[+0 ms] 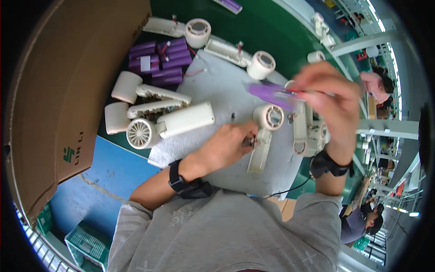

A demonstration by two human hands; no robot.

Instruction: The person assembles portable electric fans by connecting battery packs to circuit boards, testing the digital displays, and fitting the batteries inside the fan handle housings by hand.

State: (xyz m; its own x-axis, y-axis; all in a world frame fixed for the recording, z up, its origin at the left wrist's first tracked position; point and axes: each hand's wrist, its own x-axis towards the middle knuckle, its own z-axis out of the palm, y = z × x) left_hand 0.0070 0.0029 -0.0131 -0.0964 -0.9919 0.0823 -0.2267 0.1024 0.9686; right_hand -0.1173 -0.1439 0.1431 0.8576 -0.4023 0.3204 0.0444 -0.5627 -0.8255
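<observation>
My right hand (pixel 328 90) is raised at the right, blurred by motion, its fingers closed on the red lead of a purple battery pack (pixel 274 95). The pack hangs out to the left of the fingers, over the grey foam sheet (pixel 226 102). Lower down, my left hand (pixel 229 144) pinches the side of a white handheld fan housing (pixel 259 156), just below its round head (pixel 268 117). That housing lies with its handle open toward me. What exactly sits between the left fingertips is partly hidden.
Purple battery packs (pixel 161 61) are piled at the far left. Several white fans (pixel 186 120) lie left of my left hand, others (pixel 306 129) by my right wrist. Two open housings (pixel 229 52) lie at the back. A tall cardboard box (pixel 72 90) walls off the left.
</observation>
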